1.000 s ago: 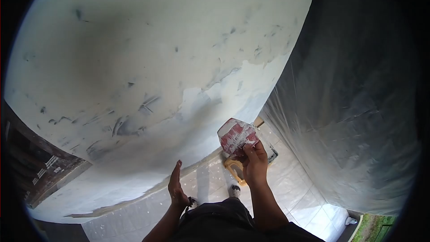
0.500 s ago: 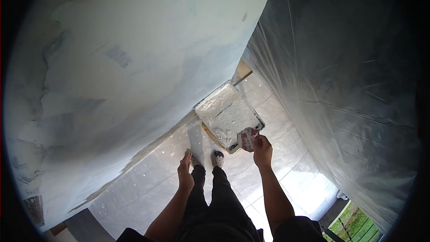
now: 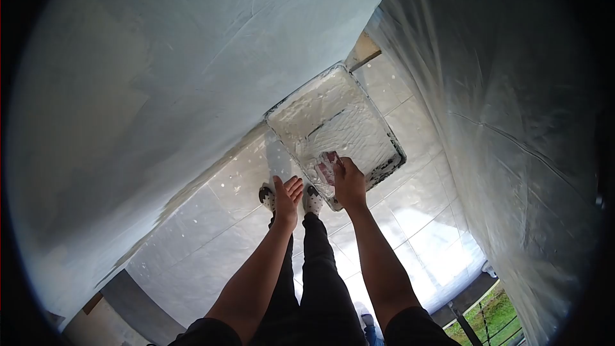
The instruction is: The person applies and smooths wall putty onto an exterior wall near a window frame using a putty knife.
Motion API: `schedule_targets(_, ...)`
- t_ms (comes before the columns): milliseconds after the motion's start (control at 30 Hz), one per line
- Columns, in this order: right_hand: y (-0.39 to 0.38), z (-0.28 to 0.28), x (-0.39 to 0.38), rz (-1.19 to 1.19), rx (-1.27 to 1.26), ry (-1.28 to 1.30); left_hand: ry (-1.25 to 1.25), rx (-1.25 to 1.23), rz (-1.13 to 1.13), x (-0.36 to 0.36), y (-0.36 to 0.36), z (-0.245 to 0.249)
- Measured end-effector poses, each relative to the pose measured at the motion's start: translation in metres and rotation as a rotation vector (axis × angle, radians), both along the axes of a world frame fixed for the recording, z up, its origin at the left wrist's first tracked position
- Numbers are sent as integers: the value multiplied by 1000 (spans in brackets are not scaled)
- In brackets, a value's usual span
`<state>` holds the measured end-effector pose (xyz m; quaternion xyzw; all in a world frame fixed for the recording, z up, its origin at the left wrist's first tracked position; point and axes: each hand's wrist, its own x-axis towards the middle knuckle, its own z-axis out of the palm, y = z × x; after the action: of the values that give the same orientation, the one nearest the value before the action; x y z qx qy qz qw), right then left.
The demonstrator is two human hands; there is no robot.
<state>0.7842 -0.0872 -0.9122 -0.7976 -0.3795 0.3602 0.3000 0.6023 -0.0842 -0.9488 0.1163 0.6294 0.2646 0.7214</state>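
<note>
In my right hand [image 3: 350, 182] is a flat, reddish hand tool [image 3: 327, 167] smeared with white, its kind unclear. The fingers close around its near side, and it overlaps the near left part of a paint tray [image 3: 398, 156]. Thick white paint or plaster [image 3: 352, 129] spreads over the tray's ridged bottom, and its dark rim is caked with the same stuff. My left hand [image 3: 288, 200] hovers left of the tray, above my feet, palm turned up and fingers stretched out, holding nothing.
On the left rises a wall [image 3: 192, 77] with patchy white coating. Clear plastic sheeting [image 3: 487, 122] hangs on the right. Under me, the tiled floor [image 3: 192, 243] carries white splashes. A railing and grass [image 3: 493, 314] show at lower right.
The tray appears larger and closer. My right hand has shifted left and up with the tool, over the tray's near part. My left hand has moved right and turned its palm up.
</note>
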Motion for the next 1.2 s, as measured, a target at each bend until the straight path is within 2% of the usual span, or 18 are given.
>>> schedule_targets(267,14,-3,-8,9,-14,58,-10,-14,-6,10,8,-5)
schedule_targets(333,13,-5,-9,84,-50,-8,-34,-25,7,13,8,-4)
schedule_targets(467,8,-7,-6,92,-58,-34,-14,-12,11,14,3,-7)
schedule_targets(533,6,-7,-6,-53,73,50,6,4,9,14,3,-9)
schedule_targets(667,-6,-22,-7,75,66,-22,-25,-17,-10,15,4,-6)
schedule_targets(767,-7,-13,0,61,-11,-28,-25,-21,-27,14,3,-3)
schedule_targets(833,-8,-3,2,-55,109,75,-14,-17,-36,12,3,-3)
schedule_targets(1067,-19,-8,-2,96,19,-11,-64,-86,-70,15,0,2)
schedule_targets(1200,-17,-4,-4,92,-25,45,-97,-93,-91,17,0,6)
